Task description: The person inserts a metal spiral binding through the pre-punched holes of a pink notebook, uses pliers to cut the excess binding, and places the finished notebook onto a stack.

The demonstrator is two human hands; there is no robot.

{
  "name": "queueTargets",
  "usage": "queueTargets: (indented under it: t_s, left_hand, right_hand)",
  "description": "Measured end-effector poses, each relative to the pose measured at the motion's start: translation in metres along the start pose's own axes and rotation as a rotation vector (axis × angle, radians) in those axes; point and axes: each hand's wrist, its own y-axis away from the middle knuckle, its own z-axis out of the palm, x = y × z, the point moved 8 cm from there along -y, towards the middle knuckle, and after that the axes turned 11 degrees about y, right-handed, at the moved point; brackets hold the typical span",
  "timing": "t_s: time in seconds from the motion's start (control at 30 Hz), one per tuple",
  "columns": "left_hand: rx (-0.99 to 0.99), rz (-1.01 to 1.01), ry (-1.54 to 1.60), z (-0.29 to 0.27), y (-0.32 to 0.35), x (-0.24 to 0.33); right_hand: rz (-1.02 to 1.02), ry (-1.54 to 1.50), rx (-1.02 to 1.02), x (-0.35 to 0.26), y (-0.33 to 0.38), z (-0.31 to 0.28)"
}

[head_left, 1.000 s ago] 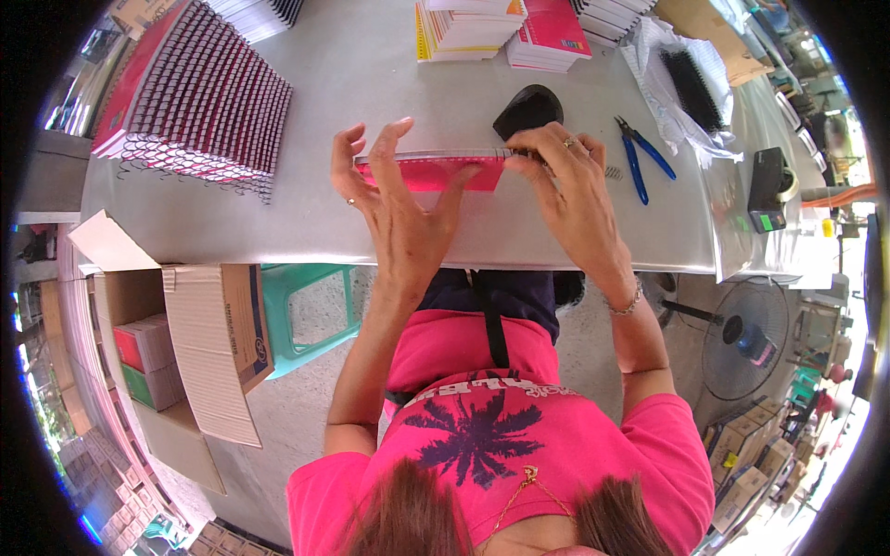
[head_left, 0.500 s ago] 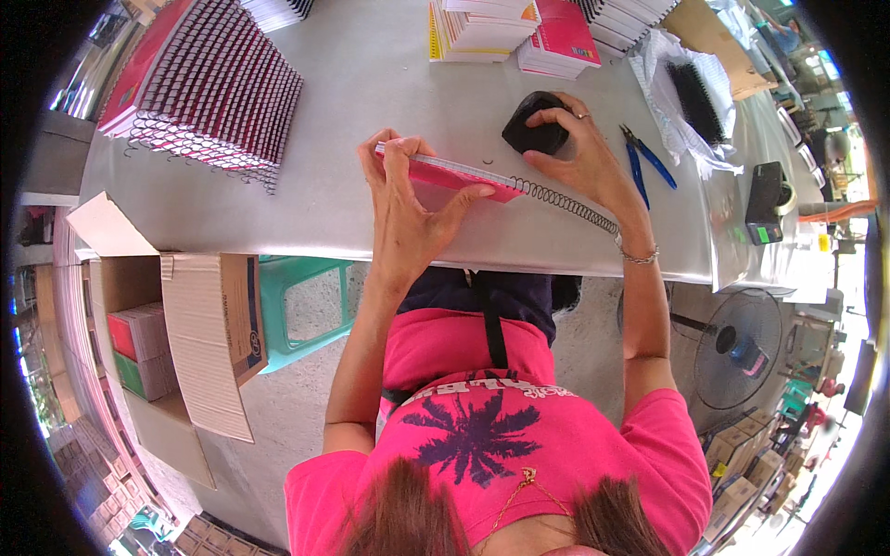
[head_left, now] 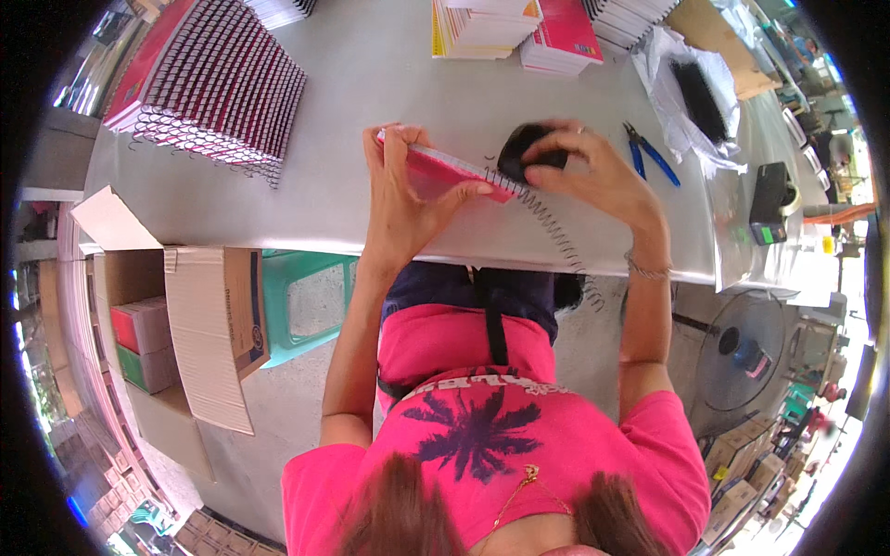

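My left hand (head_left: 397, 208) grips a pink-covered notebook (head_left: 436, 169) on its edge, fingers over the far side and thumb along the near side. A dark wire coil (head_left: 552, 227) is threaded through holes at the notebook's right end. Its loose length trails toward me, past the table's front edge. My right hand (head_left: 607, 176), slightly blurred, is closed around a small black rounded block (head_left: 521, 146), which is up against the coil where it meets the notebook. Blue-handled cutting pliers (head_left: 654, 156) lie to the right of this hand.
A tall stack of spiral-bound red notebooks (head_left: 218, 88) stands at the table's left. More booklets (head_left: 487, 28) are piled at the back. A black brush-like bundle (head_left: 702, 102) rests on plastic wrap. An opened carton (head_left: 209, 338) sits below left, beside a green stool (head_left: 301, 306).
My right hand and the black block have shifted left against the coil. The coil's loose end has swung down toward me, and more coil sits in the notebook's edge.
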Motion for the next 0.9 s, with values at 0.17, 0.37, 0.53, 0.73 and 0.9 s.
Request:
queueTargets:
  t_s: [0.17,0.37,0.53,0.73,0.9]
  left_hand:
    - [-0.003,-0.067,0.048,0.002,-0.005,-0.006]
    - [0.043,-0.094,0.142,-0.001,0.004,-0.017]
    - [0.033,-0.143,0.251,0.002,0.007,-0.029]
    - [0.035,-0.164,0.27,0.0,0.003,-0.029]
    - [0.003,-0.22,0.269,0.001,0.006,-0.03]
  right_hand:
    - [-0.045,0.521,0.276,-0.002,0.007,-0.003]
    - [-0.003,-0.281,0.027,0.011,0.006,0.006]
    - [-0.084,-0.418,-0.253,-0.007,0.011,0.006]
    - [-0.136,-0.478,-0.23,-0.026,0.016,-0.005]
    - [-0.224,-0.421,-0.223,-0.043,0.014,-0.002]
